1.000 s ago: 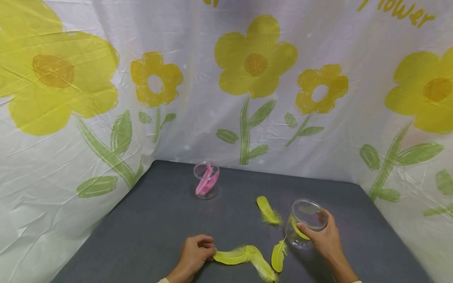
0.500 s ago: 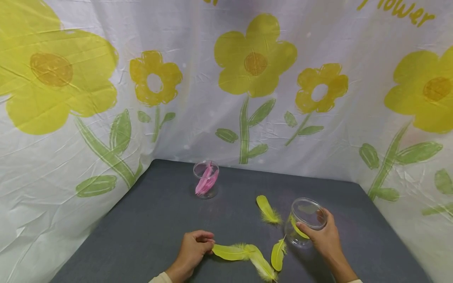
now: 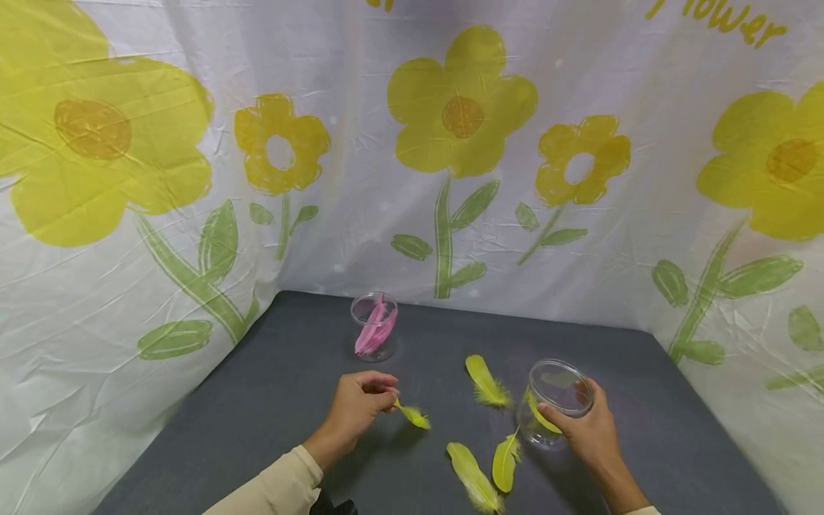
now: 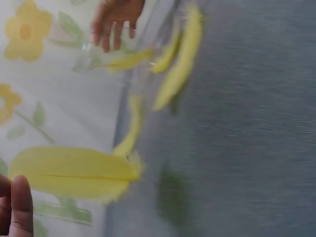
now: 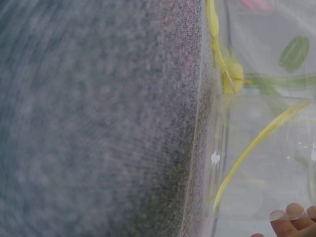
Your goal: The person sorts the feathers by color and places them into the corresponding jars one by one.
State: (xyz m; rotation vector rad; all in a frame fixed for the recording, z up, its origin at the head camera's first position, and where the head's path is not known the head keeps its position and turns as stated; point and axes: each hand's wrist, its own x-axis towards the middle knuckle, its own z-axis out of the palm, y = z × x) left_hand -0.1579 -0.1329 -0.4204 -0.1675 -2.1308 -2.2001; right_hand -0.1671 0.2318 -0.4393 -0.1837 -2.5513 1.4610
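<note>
My left hand (image 3: pixel 359 409) pinches one end of a yellow feather (image 4: pixel 74 170) between thumb and fingers, raised above the dark table; the feather's shadow falls below it. My right hand (image 3: pixel 591 430) grips a clear plastic jar (image 3: pixel 537 433) around its right side, its open mouth facing up. Inside that jar a yellow feather (image 5: pixel 264 136) leans against the wall. Three loose yellow feathers lie left of the jar: one toward the back (image 3: pixel 487 383), one beside the jar's base (image 3: pixel 505 465), and one near the front (image 3: pixel 474 476).
A second clear jar (image 3: pixel 375 354) holding pink feathers (image 3: pixel 376 330) stands at the back left of the dark table (image 3: pixel 296 379). White cloth (image 3: pixel 360 236) printed with yellow flowers hangs behind and along both sides.
The left hand has lifted its yellow feather off the table, away from the front one it lay against, and moved farther back. The right hand and jar have stayed in place.
</note>
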